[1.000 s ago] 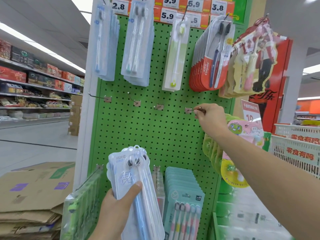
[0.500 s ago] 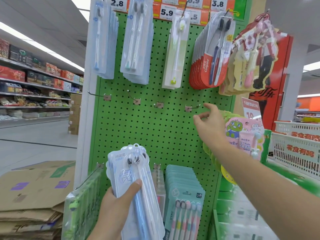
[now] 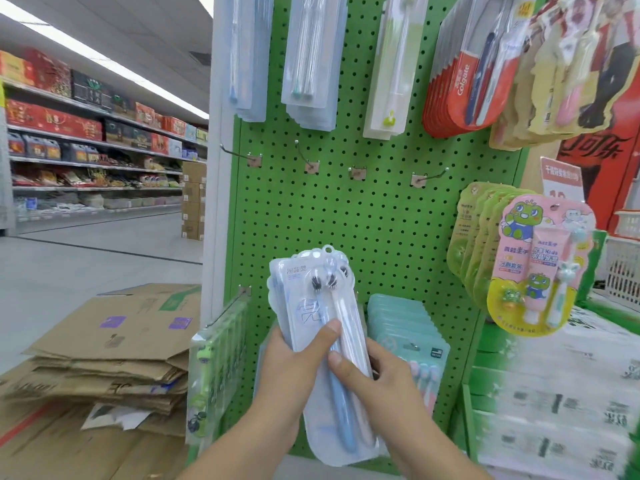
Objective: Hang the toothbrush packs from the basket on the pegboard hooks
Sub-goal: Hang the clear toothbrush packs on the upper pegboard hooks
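A stack of toothbrush packs (image 3: 322,341) is gripped by the left hand (image 3: 291,372), thumb across its front; their number cannot be told. The front pack is pinched by the right hand (image 3: 377,382). Four bare hooks (image 3: 429,177) are seen on the pegboard (image 3: 381,220) beyond.

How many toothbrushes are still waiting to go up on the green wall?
Done: packs already hang along the top row, like the red Colgate packs. In hand: both hands, left hand and right hand, hold a stack of toothbrush packs. Left: four middle hooks, such as this empty hook, are bare.
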